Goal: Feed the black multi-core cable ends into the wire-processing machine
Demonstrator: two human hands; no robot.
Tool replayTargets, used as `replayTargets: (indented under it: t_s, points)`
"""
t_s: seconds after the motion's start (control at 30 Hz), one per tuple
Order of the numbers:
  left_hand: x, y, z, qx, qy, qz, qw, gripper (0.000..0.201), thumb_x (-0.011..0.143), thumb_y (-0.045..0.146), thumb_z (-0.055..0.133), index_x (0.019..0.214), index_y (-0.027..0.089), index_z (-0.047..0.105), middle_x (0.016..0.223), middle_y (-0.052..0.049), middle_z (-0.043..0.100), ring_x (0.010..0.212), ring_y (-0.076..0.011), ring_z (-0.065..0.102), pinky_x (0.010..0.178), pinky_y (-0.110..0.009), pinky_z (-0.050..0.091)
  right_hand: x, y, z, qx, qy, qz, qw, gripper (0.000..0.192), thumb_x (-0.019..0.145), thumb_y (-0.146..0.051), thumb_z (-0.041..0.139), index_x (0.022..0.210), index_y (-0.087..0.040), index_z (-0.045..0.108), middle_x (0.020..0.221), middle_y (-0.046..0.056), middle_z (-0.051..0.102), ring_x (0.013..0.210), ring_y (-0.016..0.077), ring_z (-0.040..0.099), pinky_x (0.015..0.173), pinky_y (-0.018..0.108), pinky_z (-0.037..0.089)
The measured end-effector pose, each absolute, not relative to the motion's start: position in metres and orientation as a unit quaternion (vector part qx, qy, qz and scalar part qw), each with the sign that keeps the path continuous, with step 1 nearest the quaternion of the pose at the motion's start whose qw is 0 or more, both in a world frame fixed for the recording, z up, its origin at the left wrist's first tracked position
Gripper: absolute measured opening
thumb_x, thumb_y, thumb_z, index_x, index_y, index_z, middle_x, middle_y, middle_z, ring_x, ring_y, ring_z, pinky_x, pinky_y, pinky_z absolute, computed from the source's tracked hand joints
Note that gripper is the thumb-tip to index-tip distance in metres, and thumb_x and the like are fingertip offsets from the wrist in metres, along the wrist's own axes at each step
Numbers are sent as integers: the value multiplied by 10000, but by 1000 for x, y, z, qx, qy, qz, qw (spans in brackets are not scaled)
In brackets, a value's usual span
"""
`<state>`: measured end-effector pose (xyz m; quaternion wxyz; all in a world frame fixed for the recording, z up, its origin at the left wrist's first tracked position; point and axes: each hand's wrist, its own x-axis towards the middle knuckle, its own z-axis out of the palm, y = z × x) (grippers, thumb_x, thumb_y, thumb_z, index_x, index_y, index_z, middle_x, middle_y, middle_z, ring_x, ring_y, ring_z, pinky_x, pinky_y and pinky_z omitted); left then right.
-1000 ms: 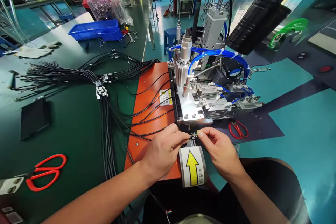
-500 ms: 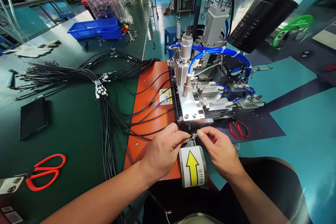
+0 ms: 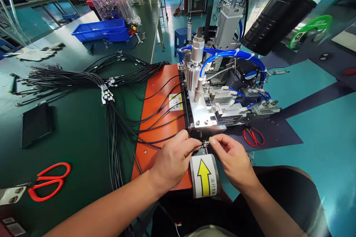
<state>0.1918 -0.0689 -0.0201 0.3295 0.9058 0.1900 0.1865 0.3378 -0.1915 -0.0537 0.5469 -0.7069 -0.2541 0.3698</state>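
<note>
Multi-wire cable end point(image 3: 205, 142) was pinched between both hands, in front of the pneumatic machine point(image 3: 203, 113).
Left hand point(image 3: 172, 158) gripped its dark side, right hand point(image 3: 234, 160) its coloured side, just beyond the arrow-marked plate point(image 3: 204, 176); wires looked light, soft, probably fragile, likely best held near the jacket.

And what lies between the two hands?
In the head view, thin coloured wires bridge the gap between the left hand and the right hand.
</note>
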Motion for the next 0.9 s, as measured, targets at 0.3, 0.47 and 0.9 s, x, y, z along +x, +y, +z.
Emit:
replayTargets:
  t_s: [0.3,0.47,0.9]
  points:
    - [192,-71,-19,912,197,171,317,210,936,109,531,980,182,723,814,-28,539,741,-133,542,653,-225,452,336,-193,-56,-715,-255,360,543,342,909,-518,599,910,-180,651,828,35,648,736,167,551,655,288,451]
    - [193,-71,-21,921,195,153,302,206,924,102,541,995,193,712,844,-31,538,760,-142,549,666,-237,453,335,-194,-54,-718,-252,360,540,352,907,-528,594,898,-180,646,814,30,634,717,160,541,640,281,445]
    - [195,-69,-20,937,193,131,260,189,933,160,540,972,211,718,827,-23,459,696,-145,509,609,-254,420,332,-199,-57,-723,-231,370,536,379,913,-540,566,975,-186,684,872,51,663,797,189,563,698,279,457]
